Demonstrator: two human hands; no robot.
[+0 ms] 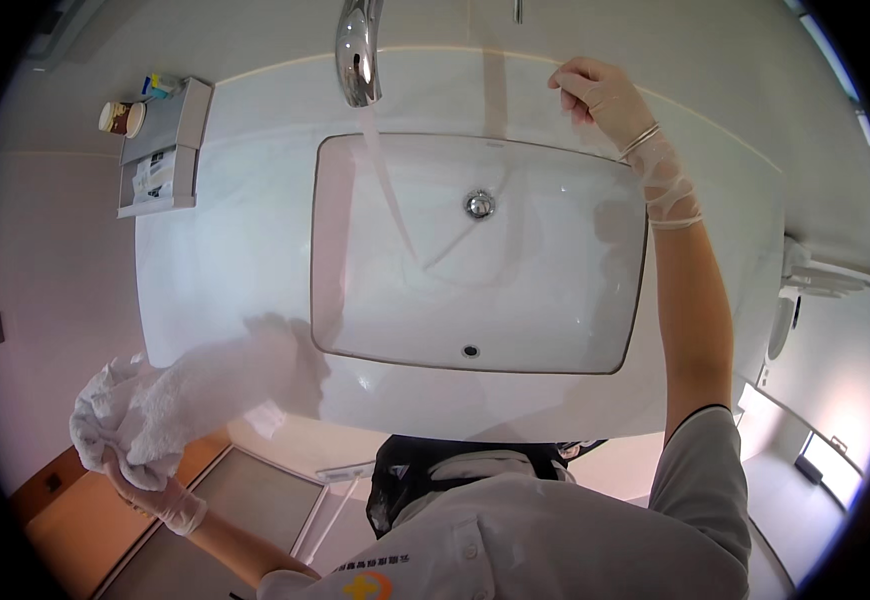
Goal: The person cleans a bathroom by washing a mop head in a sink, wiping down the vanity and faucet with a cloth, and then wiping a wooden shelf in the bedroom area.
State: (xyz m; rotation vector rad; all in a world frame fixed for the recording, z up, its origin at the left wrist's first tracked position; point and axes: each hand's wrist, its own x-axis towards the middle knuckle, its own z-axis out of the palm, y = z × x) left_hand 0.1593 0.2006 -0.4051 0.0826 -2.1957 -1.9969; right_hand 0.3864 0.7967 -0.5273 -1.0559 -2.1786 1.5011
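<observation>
My left hand point(143, 491), in a thin translucent glove, grips a bunched white towel point(138, 420) off the counter's left front corner. My right hand point(606, 97), gloved likewise, is over the back of the counter, right of the faucet, with its fingers curled; whether it holds anything cannot be told. From the chrome faucet point(360, 56) a stream of water falls into the rectangular white sink point(420, 315). The round metal drain stopper point(479, 204) sits in the sink's back half, and the overflow hole point(471, 351) is in its front wall.
A grey organizer box point(193, 120) with packets in its open compartment stands at the counter's back left, with paper cups point(121, 118) and small packets on top. A black plastic bag point(390, 480) is below the front edge of the counter point(217, 262). A toilet point(780, 322) is at the far right.
</observation>
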